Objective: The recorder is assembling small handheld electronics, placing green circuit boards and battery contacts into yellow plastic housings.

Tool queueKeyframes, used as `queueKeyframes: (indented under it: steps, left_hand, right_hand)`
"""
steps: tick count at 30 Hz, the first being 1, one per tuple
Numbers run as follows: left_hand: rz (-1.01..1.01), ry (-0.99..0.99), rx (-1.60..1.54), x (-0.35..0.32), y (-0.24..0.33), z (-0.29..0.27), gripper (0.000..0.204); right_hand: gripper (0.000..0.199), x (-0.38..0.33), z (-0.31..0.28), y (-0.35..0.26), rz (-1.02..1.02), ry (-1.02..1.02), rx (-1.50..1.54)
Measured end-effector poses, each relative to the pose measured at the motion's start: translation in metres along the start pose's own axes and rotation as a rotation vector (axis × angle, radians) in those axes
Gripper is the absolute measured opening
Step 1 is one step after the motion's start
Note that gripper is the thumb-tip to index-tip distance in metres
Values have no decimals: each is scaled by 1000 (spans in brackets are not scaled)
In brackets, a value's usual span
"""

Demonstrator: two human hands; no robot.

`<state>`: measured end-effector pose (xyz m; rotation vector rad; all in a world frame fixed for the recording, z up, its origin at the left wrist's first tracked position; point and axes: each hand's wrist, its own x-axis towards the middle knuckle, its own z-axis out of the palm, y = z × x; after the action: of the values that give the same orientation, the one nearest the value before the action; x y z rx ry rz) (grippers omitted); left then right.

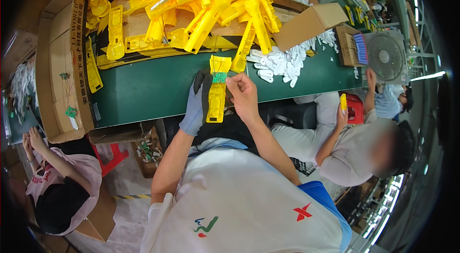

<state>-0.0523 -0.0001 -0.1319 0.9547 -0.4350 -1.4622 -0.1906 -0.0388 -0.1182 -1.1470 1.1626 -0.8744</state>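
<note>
My left hand (194, 107), in a grey-blue glove with dark fingers, grips a long yellow plastic housing (216, 105) by its left side, above the table's near edge. The open inner side of the housing faces up. Across its upper middle lies a small green circuit board (219, 77), with thin dark wires running toward the far end. My bare right hand (245, 98) is closed in a pinch at the board's right edge; the fingertips hide exactly what part they hold.
Many yellow housings (211, 13) are heaped across the far side of the green table (143, 95). White plastic pieces (282, 63) lie beside a cardboard box (311, 25) at right. Left stands an open carton (60, 71) with wired boards. Co-workers sit on both sides; a fan (385, 56) stands far right.
</note>
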Motion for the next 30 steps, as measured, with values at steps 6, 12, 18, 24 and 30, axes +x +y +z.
queueKeyframes:
  steps: [6,12,18,24,30]
  left_hand:
    - [6,34,35,1,1,5,22]
    - [-11,42,95,2,1,3,21]
    - [-46,14,68,-2,9,5,22]
    - [-73,4,68,-1,9,4,20]
    - [28,51,183,1,-6,3,13]
  right_hand:
    - [15,2,1,2,9,2,133]
    - [16,2,1,0,-10,-11,113]
    - [16,2,0,3,-28,-22,89]
    - [17,1,0,1,-26,-27,96]
    - [17,1,1,-6,-1,-59,81]
